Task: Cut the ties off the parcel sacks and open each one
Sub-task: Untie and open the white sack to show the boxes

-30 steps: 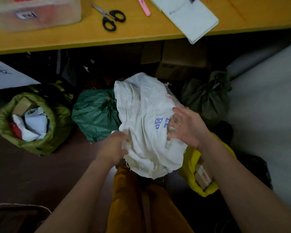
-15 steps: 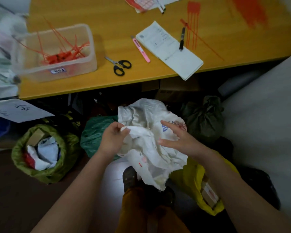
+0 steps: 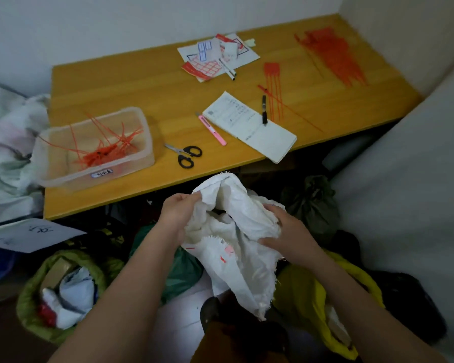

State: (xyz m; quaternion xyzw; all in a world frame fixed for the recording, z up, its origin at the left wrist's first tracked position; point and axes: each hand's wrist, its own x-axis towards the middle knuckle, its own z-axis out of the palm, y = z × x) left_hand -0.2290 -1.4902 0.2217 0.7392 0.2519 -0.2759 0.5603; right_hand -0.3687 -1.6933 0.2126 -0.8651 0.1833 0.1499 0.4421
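Note:
A crumpled white woven sack (image 3: 233, 247) hangs in front of me below the table edge. My left hand (image 3: 178, 210) grips its upper left edge, fingers curled into the cloth. My right hand (image 3: 286, 231) holds the bunched fabric on the right side. Black-handled scissors (image 3: 185, 155) lie on the yellow table (image 3: 131, 82). A clear plastic tub (image 3: 95, 148) to their left holds several cut orange ties. An open green sack (image 3: 60, 289) with parcels sits on the floor at left; a dark green sack (image 3: 178, 268), a tied olive sack (image 3: 312, 203) and a yellow sack (image 3: 325, 297) surround me.
On the table lie a pink utility knife (image 3: 211, 129), a notepad (image 3: 249, 127) with a black pen (image 3: 264, 110), label sheets (image 3: 215, 56) and bundles of unused orange ties (image 3: 330, 56). A large white sack (image 3: 404, 179) stands at right. Piled cloth (image 3: 8, 142) sits at left.
My view has tilted up, bringing the whole table top into sight. Both hands have lifted the white sack and shifted their hold, the left now higher on its edge.

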